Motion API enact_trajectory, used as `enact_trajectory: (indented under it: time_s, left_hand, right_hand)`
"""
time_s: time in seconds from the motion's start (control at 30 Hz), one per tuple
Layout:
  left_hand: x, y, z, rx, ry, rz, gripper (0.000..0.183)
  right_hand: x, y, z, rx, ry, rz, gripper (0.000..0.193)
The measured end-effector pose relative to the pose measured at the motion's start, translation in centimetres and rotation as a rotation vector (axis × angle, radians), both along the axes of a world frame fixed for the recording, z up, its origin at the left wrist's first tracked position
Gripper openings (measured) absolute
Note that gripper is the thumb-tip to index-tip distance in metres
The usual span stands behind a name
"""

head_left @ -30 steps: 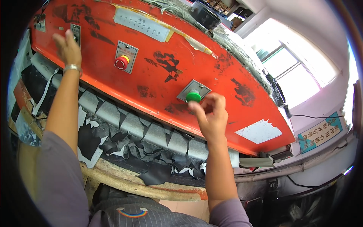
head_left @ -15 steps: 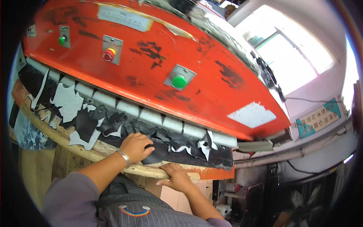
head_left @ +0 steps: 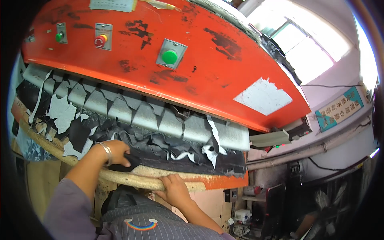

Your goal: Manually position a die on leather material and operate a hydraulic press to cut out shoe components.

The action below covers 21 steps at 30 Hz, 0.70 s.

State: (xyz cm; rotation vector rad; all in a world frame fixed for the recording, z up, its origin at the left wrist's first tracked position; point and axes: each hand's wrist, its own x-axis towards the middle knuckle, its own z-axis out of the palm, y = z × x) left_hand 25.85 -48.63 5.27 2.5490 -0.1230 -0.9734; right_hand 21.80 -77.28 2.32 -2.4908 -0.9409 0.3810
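Observation:
My left hand (head_left: 117,153), with a bracelet at the wrist, is over the front of the black work bed (head_left: 220,160). Its fingers curl down onto a flat black leather-like piece (head_left: 130,163), with the thumb along its near edge. Part of the grip is hidden by the hand. To the right, my right hand (head_left: 175,191) rests on the worn pale rail (head_left: 140,181) along the bed's front, its thumb apart and nothing held. Crumpled black scraps (head_left: 160,141) with white undersides lie along the bed behind my hands.
A red machine body (head_left: 200,80) overhangs the bed, with green buttons (head_left: 169,57) and a red emergency stop (head_left: 101,40). Below it is a pale block face (head_left: 164,122) hung with dark pointed strips. White-backed offcuts (head_left: 62,114) lie left; shelves (head_left: 244,216) stand lower right.
My left hand has moved left and nearer along the bed, and the black piece with it. My right hand stays on the rail. More of the pale block face shows under the red body.

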Motion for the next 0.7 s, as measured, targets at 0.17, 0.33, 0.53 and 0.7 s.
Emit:
enact_trajectory:
  time_s: [0.17, 0.33, 0.53, 0.7]
  left_hand:
    - [-0.9, 2.5, -1.9, 0.095, -0.516, 0.2, 0.045]
    - [3.5, -2.3, -3.3, -0.488, -0.538, 0.564, 0.043]
    - [16.2, -9.2, -7.7, -0.703, -0.72, 0.814, 0.047]
    - [17.3, -11.9, -8.3, -0.466, -0.492, 0.437, 0.065]
  right_hand:
    - [4.7, -0.9, 0.1, -0.101, 0.594, 0.177, 0.055]
    - [15.0, 2.7, 2.0, -0.043, -0.227, -0.188, 0.082]
    - [22.5, 4.3, -0.3, -0.174, -0.094, -0.311, 0.081]
    - [20.8, -2.4, -3.2, 0.403, 0.203, -0.383, 0.058]
